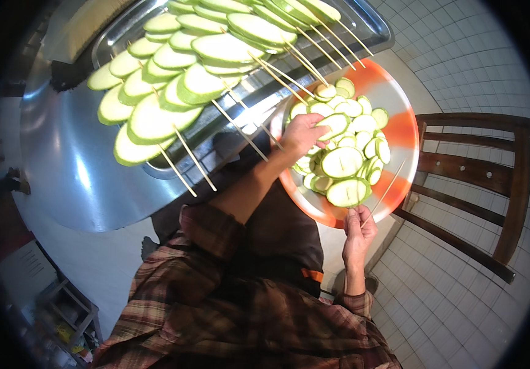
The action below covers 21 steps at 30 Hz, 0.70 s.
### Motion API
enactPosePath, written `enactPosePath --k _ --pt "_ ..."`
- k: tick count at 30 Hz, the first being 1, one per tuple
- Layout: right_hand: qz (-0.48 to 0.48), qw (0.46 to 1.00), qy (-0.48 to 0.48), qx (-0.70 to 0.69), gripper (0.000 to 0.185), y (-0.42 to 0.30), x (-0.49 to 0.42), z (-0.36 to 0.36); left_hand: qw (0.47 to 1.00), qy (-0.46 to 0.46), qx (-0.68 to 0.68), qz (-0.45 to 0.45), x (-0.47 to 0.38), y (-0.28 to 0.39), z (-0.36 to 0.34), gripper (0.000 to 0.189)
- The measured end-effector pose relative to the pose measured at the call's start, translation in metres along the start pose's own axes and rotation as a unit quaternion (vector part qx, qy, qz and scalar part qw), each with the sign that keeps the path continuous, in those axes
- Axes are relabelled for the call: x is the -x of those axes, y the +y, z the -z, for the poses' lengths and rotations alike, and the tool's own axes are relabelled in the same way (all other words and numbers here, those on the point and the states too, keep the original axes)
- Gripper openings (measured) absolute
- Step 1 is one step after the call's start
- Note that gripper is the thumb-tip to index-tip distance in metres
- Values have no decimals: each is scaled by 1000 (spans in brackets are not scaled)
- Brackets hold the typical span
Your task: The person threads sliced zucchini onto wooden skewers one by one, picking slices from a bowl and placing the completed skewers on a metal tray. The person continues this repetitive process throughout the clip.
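My left hand (303, 133) pinches a zucchini slice (334, 125) above an orange and white basin (407, 138) that holds many smaller-looking slices (364, 123). At the basin's near rim, my right hand (359, 226) holds a thin skewer carrying zucchini slices (342, 162); the lowest of them (348, 192) is just above my fingers. A second thin stick (385, 191) slants up from the same hand. Rows of skewered zucchini slices (154, 117) lie on a metal tray (378, 27) at the upper left, their bare stick ends pointing towards me.
The tray rests on a round, shiny metal table (78, 184). A wooden chair (472, 170) stands to the right of the basin on a tiled floor (435, 276). A pale container (76, 27) is at the upper left. A small rack (73, 313) with items stands at the lower left.
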State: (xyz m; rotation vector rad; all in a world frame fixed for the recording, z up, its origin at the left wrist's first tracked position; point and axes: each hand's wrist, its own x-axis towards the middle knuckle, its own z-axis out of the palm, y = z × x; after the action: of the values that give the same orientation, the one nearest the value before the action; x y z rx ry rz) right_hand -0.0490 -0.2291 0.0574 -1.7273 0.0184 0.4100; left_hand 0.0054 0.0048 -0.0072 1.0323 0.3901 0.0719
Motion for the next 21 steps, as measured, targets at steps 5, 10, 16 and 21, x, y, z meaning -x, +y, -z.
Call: enactPosePath --k 5,10,16,21 --pt "97 990 -15 99 8 0 -1 -4 999 -29 -18 39 3 5 0 26" --pt "-47 995 -33 -84 9 -6 -8 0 997 -55 -27 45 7 13 -1 29" --pt "-3 997 -19 -73 6 -2 -14 -1 995 -71 -5 71 11 22 -7 34" --pt "-26 995 -14 -94 8 -3 -14 4 991 -86 65 84 11 20 -6 35"
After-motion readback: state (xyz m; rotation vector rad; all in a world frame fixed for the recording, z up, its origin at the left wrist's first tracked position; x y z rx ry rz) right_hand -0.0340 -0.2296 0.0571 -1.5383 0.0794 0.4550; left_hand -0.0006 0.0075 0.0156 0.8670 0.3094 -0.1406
